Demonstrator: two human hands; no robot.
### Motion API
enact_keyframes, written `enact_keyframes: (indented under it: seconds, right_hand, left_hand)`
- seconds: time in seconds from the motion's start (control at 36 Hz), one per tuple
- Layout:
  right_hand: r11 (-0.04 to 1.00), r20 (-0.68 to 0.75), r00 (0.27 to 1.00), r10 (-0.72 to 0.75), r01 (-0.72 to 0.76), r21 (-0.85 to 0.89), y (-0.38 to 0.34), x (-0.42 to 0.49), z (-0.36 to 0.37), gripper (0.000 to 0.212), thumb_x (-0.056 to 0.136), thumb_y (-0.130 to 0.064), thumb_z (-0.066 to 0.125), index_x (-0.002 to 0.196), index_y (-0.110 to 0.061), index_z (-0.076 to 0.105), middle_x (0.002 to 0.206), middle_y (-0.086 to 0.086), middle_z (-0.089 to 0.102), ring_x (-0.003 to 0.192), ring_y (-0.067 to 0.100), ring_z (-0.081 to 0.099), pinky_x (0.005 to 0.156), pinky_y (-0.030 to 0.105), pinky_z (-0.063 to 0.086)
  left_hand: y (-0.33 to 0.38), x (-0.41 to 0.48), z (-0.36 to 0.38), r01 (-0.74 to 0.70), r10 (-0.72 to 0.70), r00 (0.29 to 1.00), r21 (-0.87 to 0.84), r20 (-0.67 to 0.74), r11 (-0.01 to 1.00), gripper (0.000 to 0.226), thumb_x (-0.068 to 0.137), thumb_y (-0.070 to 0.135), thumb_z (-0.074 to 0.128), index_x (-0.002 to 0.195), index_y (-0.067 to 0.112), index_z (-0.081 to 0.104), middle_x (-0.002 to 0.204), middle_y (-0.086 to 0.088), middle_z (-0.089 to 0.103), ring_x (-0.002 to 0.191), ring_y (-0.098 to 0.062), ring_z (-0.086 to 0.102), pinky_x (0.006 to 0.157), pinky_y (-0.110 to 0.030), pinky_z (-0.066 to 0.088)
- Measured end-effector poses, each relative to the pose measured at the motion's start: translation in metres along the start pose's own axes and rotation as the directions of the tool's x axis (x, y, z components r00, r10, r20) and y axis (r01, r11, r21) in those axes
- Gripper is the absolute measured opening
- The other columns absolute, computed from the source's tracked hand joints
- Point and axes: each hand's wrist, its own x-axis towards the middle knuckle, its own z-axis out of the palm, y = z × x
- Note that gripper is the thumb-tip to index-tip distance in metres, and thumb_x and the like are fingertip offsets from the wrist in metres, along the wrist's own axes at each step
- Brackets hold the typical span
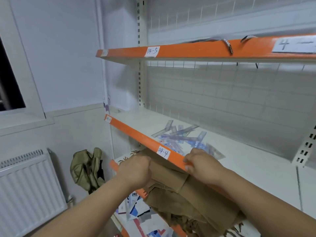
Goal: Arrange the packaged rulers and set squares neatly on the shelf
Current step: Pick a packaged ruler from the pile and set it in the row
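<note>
Orange shelf (136,134) edge pinched by right hand (203,165) fingers | left hand (135,170) fisted (under shelf) | rulers (181,136) scattered

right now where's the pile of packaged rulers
The pile of packaged rulers lies scattered on the shelf labelled 04-4, just behind its orange front edge and beyond the right hand.

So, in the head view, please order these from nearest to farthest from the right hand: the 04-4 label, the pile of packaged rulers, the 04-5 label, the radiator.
From the right hand:
1. 04-4 label, just to its left on the orange shelf edge.
2. Pile of packaged rulers, behind the hand on the same shelf.
3. 04-5 label, on the shelf edge above.
4. Radiator, far left on the wall.
</note>
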Motion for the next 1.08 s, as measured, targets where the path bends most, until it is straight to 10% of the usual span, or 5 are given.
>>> enact_keyframes:
  seconds: [1.08]
  right_hand:
    - [0.963, 0.081, 0.962, 0.262, -0.255, -0.082, 0.074, 0.183, 0.029, 0.023, 0.091, -0.022, 0.047, 0.107, -0.016, 0.063, 0.107, 0.010, 0.054, 0.107, 0.028, 0.047, 0.092, 0.034, 0.039]
  left_hand:
    - [-0.019, 0.264, 0.024, -0.406, 0.406, 0.914, -0.025, 0.016, 0.914, 0.024, 0.097, 0.025, 0.045, 0.117, 0.020, 0.057, 0.116, -0.001, 0.060, 0.108, -0.020, 0.057, 0.079, -0.027, 0.042]
